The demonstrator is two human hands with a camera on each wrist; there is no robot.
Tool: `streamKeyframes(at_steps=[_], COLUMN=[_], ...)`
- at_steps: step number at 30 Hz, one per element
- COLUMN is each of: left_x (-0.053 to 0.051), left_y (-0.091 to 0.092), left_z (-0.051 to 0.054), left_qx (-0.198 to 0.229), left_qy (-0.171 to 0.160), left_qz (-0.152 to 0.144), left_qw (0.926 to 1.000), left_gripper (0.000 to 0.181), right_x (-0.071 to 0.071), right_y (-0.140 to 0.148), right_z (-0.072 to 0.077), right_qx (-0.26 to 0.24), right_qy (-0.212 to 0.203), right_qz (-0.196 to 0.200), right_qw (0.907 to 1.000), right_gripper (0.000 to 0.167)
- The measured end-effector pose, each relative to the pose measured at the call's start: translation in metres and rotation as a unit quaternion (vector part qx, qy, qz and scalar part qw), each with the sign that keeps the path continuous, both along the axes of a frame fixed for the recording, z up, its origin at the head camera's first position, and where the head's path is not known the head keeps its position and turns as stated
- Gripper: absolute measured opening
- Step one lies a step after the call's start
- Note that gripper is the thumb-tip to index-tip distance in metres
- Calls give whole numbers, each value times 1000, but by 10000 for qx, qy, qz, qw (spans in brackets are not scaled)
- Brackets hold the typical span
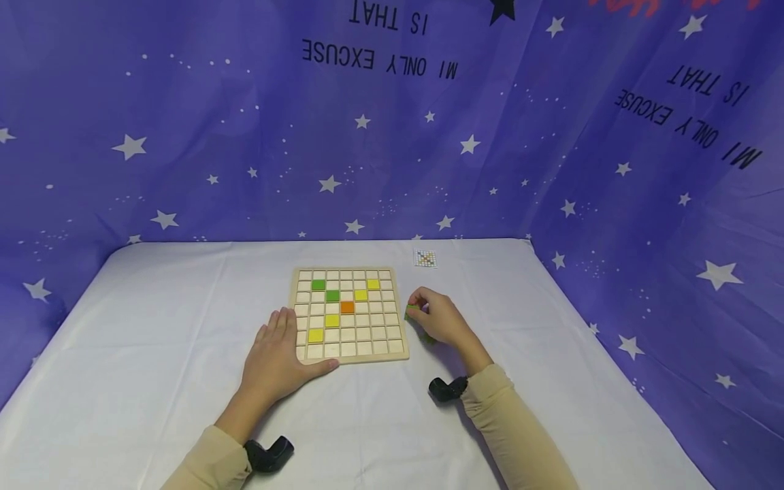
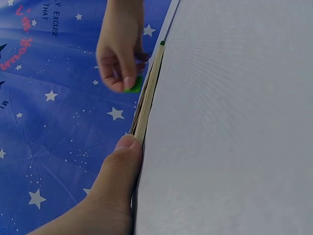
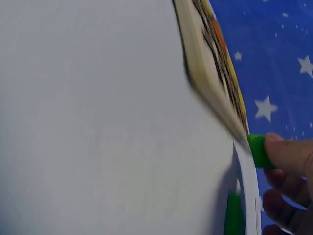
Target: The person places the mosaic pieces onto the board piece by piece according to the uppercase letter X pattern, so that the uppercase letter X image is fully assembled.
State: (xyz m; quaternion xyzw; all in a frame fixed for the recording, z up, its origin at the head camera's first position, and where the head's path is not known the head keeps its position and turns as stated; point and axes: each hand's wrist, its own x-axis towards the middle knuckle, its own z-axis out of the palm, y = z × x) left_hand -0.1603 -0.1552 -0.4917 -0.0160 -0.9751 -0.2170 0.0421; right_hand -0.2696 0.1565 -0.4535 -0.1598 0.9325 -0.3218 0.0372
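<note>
A wooden grid board (image 1: 380, 358) lies on the white table, with green, yellow and orange square tiles in some cells. My left hand (image 1: 275, 357) rests along its left edge, fingers straight, the thumb against the front edge. At the board's right side, my right hand (image 1: 442, 317) pinches a green tile (image 3: 259, 151) between thumb and fingers, just off the table. Another green tile (image 3: 234, 215) lies on the cloth below that hand, mostly hidden by it in the head view. The orange tile (image 1: 347, 307) sits near the board's middle.
A small card with a coloured grid pattern (image 1: 425, 258) lies behind the board to the right. White cloth (image 1: 153, 354) covers the table. A blue curtain with stars (image 1: 392, 136) hangs behind and at the sides. Black wrist mounts (image 1: 269, 454) sit at both cuffs.
</note>
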Motion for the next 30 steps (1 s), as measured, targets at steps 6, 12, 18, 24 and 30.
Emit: streamKeyframes(at_steps=[6,12,18,24,30], left_x=[0,1,2,2,2], left_y=[0,0,1,1,1], left_z=[2,3,3,4,3], left_qx=[37,39,35,7,6], left_qy=[8,17,32,86,71], left_qz=[-3,-5,-7,-16,-7], left_qw=[10000,10000,10000,10000,10000], left_gripper=[143,143,142,141,141], right_x=[6,11,11,11,14], right_y=[-35,-63,-76,-78,-78], right_z=[3,0,-3,-6,-7], right_qx=[-326,-357,-386,-92,311], right_qy=[-152,-168,7,253,613], right_qz=[424,731,780,810,878], right_qw=[9985,9965,9962,9964,9938], right_gripper=[8,7,8,9,16])
